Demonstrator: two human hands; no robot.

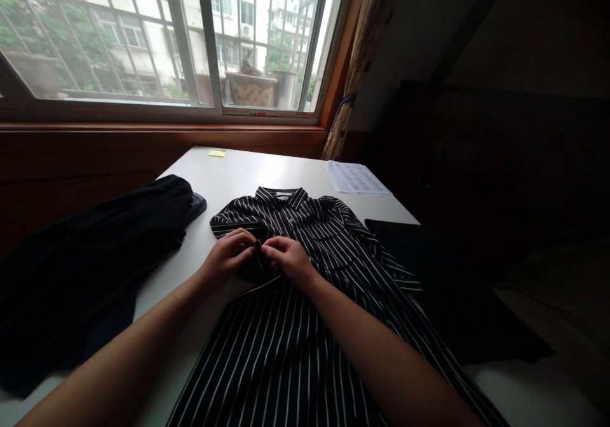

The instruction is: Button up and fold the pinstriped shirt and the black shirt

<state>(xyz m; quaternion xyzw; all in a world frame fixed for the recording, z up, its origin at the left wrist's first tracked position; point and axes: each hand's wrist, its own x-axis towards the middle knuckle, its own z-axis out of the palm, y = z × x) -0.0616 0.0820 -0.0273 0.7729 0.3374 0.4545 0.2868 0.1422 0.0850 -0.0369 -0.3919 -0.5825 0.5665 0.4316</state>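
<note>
A black shirt with thin white stripes (305, 325) lies flat on the white table (248, 173), collar toward the window. My left hand (229, 257) and my right hand (288, 258) meet at the shirt's front opening, a little below the collar. Both hands are closed in a pinch on the fabric edges there. The fingertips nearly touch each other. What is between them, a button or only cloth, is too small to tell.
A pile of dark clothing (86, 268) covers the table's left side. A printed sheet of paper (355, 178) lies at the far right corner, a yellow sticky note (217, 153) near the far edge. A dark cloth (443, 274) lies to the right. A window (190, 39) is behind.
</note>
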